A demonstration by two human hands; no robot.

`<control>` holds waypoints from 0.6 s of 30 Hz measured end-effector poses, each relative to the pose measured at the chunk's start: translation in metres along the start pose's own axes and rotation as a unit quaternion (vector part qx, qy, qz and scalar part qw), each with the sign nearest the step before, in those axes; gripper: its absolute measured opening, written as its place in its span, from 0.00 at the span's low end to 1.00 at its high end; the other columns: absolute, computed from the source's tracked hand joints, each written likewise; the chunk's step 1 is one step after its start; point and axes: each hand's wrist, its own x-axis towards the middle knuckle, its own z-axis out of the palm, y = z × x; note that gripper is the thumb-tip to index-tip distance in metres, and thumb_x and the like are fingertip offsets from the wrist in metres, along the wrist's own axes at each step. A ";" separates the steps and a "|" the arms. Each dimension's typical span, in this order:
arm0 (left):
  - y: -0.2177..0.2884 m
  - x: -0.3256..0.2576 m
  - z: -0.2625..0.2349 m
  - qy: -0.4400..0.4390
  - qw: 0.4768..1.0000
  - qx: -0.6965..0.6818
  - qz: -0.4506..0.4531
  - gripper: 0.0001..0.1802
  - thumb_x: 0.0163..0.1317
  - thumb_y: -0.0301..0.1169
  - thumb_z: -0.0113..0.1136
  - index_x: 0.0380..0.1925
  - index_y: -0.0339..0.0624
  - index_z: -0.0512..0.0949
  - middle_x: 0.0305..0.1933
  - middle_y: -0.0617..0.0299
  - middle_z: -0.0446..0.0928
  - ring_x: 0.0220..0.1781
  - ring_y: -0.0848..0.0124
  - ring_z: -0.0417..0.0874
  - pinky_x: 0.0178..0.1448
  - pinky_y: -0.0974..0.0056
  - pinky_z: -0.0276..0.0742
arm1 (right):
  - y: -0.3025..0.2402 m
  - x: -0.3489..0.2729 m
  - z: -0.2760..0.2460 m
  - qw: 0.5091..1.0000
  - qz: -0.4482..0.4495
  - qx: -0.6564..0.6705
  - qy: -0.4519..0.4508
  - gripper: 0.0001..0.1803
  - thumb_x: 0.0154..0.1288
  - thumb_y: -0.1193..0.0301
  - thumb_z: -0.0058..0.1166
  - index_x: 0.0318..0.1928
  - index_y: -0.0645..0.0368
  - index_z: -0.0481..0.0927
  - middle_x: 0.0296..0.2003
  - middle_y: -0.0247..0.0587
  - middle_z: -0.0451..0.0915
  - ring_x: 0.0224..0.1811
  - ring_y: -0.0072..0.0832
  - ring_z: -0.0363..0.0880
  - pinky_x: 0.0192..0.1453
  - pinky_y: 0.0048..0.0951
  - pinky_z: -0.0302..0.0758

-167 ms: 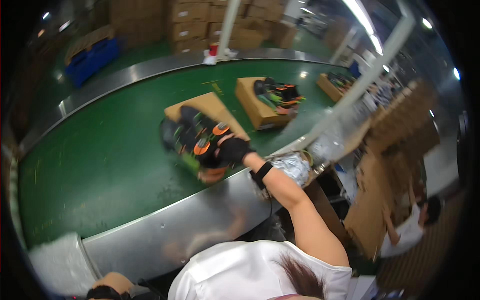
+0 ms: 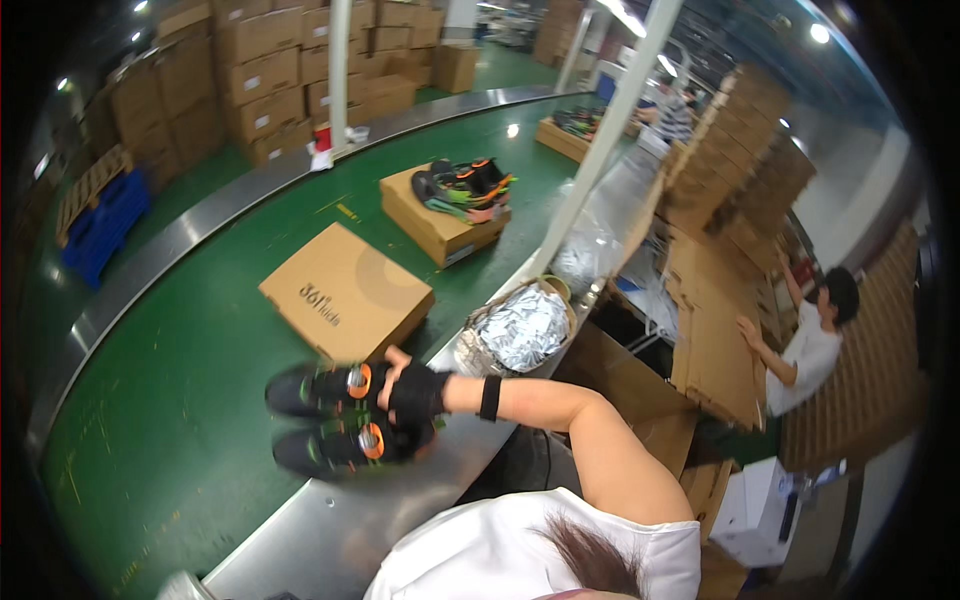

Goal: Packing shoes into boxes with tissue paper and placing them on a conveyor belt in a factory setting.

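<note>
My right hand point(image 2: 415, 395), in a black fingerless glove, grips a pair of shoes point(image 2: 318, 392) by the heel end. They are black sneakers with orange rings and green trim, side by side, toes pointing left, above the metal edge of the green conveyor. Just beyond them on the belt lies a closed brown shoebox point(image 2: 345, 290) with nothing on its lid. Farther back, a second shoebox point(image 2: 420, 215) carries another pair of multicoloured shoes point(image 2: 465, 188). My left hand is out of view.
Right of the shoebox, a basket point(image 2: 520, 325) of crumpled silver packets sits at the belt's edge. A white post point(image 2: 610, 130) rises beyond it. At the right a co-worker point(image 2: 808, 345) handles cardboard sheets point(image 2: 715, 335). Cartons point(image 2: 265, 80) and a blue pallet bin point(image 2: 105, 230) stand behind the belt.
My right hand has lifted the sneakers off the shoebox lid and drawn them nearer and to the left. My left hand, partly visible at the lower left before, has gone out of view.
</note>
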 end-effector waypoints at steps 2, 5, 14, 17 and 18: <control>-0.008 -0.036 -0.044 0.119 0.993 0.004 -0.008 0.10 0.53 0.36 0.45 0.27 0.44 0.72 0.25 0.60 0.70 0.23 0.69 0.71 0.28 0.62 0.67 | -0.026 -0.007 0.012 0.992 -0.011 -0.035 -0.117 0.07 0.34 0.61 0.52 0.10 0.45 0.71 0.10 0.27 0.70 0.16 0.25 0.67 0.49 0.43 0.53; -0.088 -0.052 -0.089 0.400 0.846 0.277 -0.220 0.07 0.56 0.30 0.46 0.24 0.40 0.70 0.15 0.69 0.59 0.17 0.80 0.61 0.21 0.76 0.58 | -0.049 -0.015 0.055 0.975 -0.080 -0.095 -0.185 0.08 0.39 0.61 0.52 0.10 0.44 0.71 0.10 0.25 0.70 0.20 0.24 0.69 0.54 0.48 0.52; -0.193 -0.146 -0.167 0.310 0.754 0.313 -0.487 0.12 0.58 0.34 0.53 0.30 0.34 0.75 0.16 0.69 0.67 0.15 0.82 0.65 0.19 0.77 0.60 | 0.027 0.048 0.014 0.973 0.185 0.139 -0.018 0.15 0.40 0.64 0.50 0.27 0.62 0.75 0.17 0.52 0.75 0.21 0.44 0.76 0.25 0.41 0.71; -0.202 -0.137 -0.175 0.330 0.734 0.329 -0.494 0.13 0.58 0.35 0.53 0.31 0.34 0.74 0.17 0.69 0.68 0.16 0.82 0.66 0.20 0.77 0.62 | 0.076 0.060 0.044 0.936 0.319 -0.048 -0.140 0.27 0.44 0.68 0.49 0.50 0.54 0.69 0.54 0.55 0.61 0.59 0.50 0.56 0.52 0.63 0.54; -0.204 -0.134 -0.178 0.338 0.714 0.347 -0.506 0.13 0.58 0.36 0.53 0.31 0.34 0.74 0.19 0.68 0.69 0.17 0.81 0.67 0.21 0.77 0.64 | 0.086 0.062 0.068 0.925 0.353 -0.054 -0.133 0.29 0.45 0.68 0.49 0.53 0.54 0.66 0.60 0.54 0.54 0.63 0.51 0.47 0.55 0.68 0.46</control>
